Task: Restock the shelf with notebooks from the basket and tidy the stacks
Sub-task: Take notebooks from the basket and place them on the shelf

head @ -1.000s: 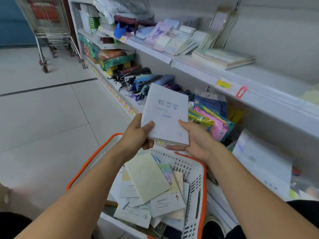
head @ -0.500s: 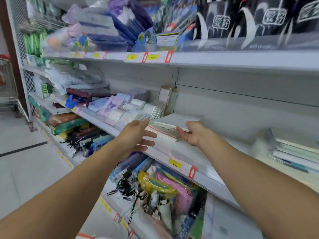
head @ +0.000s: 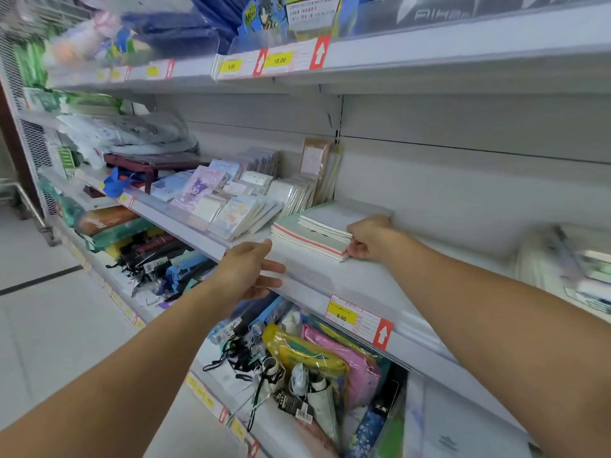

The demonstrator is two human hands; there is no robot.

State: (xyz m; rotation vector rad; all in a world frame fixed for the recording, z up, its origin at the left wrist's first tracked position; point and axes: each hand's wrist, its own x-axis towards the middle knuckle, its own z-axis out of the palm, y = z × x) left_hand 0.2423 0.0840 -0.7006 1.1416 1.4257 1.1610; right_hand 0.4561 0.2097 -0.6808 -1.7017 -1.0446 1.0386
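A low stack of pale notebooks [head: 317, 231] lies on the middle shelf [head: 330, 276], with a white notebook on top and red-edged ones beneath. My right hand [head: 370, 238] rests against the stack's near right corner, fingers curled at its edge. My left hand [head: 253, 271] hovers in front of the shelf lip to the stack's left, fingers straight and holding nothing. The basket is out of view.
Small wrapped notepads [head: 228, 200] stand in rows left of the stack. Another blurred stack of notebooks [head: 591, 269] sits far right on the same shelf. Umbrellas and coloured pouches [head: 317, 358] fill the shelf below. A price tag [head: 342, 317] hangs on the shelf lip.
The white notebook that both hands held above the basket now lies on the shelf stack. My left hand has let go and drawn back; my right hand stays at the stack's corner.
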